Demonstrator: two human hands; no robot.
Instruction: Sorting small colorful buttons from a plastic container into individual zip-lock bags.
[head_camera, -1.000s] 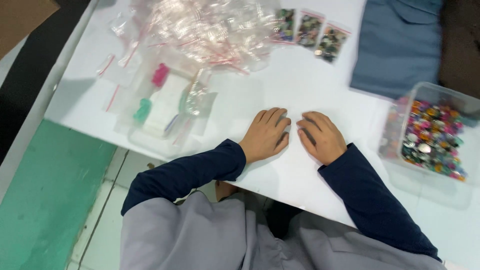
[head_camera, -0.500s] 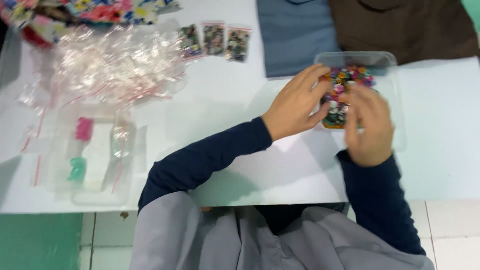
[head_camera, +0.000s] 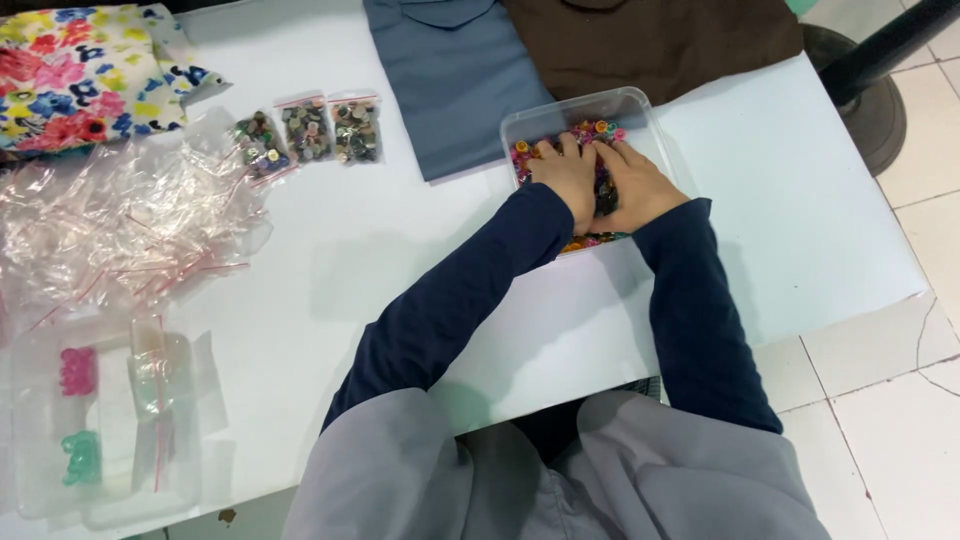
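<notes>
Covering white table (head_camera: 330, 270), perhaps plastic sheeting.

This looks like a small sewing or craft workshop. A white worktop (head_camera: 330, 250) stands on a tiled floor (head_camera: 890, 400). On it lie folded cloths (head_camera: 455, 75), a tub of colourful buttons (head_camera: 585, 115) and little plastic bags (head_camera: 120, 225).

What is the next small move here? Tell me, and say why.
Probably lift a small pinch of buttons out of the tub: the left hand and right hand are both buried in them, and three filled bags lie by a pile of empty bags.
</notes>
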